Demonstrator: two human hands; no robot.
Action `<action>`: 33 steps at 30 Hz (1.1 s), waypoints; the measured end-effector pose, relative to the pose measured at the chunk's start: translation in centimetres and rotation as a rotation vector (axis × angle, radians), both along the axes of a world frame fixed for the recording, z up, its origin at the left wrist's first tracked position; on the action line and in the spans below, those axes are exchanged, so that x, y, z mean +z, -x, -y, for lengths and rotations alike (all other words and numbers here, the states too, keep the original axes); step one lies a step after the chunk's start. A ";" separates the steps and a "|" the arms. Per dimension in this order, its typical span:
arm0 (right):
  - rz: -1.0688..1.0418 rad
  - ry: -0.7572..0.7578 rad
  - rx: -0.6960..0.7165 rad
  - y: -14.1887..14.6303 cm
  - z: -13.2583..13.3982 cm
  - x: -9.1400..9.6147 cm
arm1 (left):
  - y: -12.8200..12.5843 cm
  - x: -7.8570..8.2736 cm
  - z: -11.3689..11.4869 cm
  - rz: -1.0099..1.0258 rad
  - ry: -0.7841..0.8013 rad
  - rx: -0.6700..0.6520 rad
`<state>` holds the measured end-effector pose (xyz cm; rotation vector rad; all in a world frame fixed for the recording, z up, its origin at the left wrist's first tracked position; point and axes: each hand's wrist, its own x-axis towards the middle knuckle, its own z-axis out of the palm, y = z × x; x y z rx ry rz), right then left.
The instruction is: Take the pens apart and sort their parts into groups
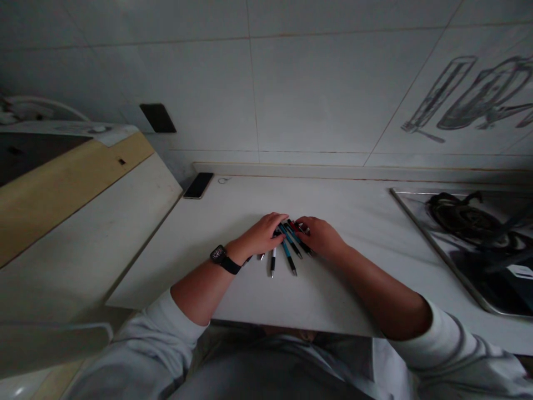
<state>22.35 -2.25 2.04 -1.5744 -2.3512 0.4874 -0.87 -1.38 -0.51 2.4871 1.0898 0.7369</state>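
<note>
The person's bare left hand (264, 234) and bare right hand (323, 238) flank slim blue, white, red and black pens (287, 250) lying bunched on the smooth white surface (333, 200), each grip loosely curved (whether either holds a pen, one cannot tell).

Pens (288, 253), partly concealed by the left hand (264, 235) and the right hand (318, 236); their number, and whether either hand grips them, cannot be determined. The display of the watch (217, 254) is too small to read, as is any print on the pale label (520, 271) by the hob (417, 208). Hob and wall drawing (483, 103) are truncated by the right edge, the box-like cabinet (104, 222) by the left. A thin loop (224, 180) near the phone (199, 185) is too small to identify.
</note>
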 end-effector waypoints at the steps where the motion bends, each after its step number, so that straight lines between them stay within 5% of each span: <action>1: 0.010 -0.004 0.002 0.0 0.1 0.1 | 0.4 0.4 0.0 -0.035 -0.020 0.036; 4: 0.040 0.004 0.030 0.3 0.5 0.3 | 2.0 1.3 0.2 -0.164 -0.004 0.126; 9: 0.060 0.025 0.032 1.1 1.1 0.3 | 3.3 1.4 -0.1 -0.221 0.089 0.089; 17: -0.039 0.123 0.035 1.6 1.4 0.4 | 2.6 1.8 0.2 -0.242 0.098 0.107; 33: 0.164 0.049 -0.031 1.7 1.6 1.1 | 1.6 1.1 0.2 -0.377 -0.040 0.305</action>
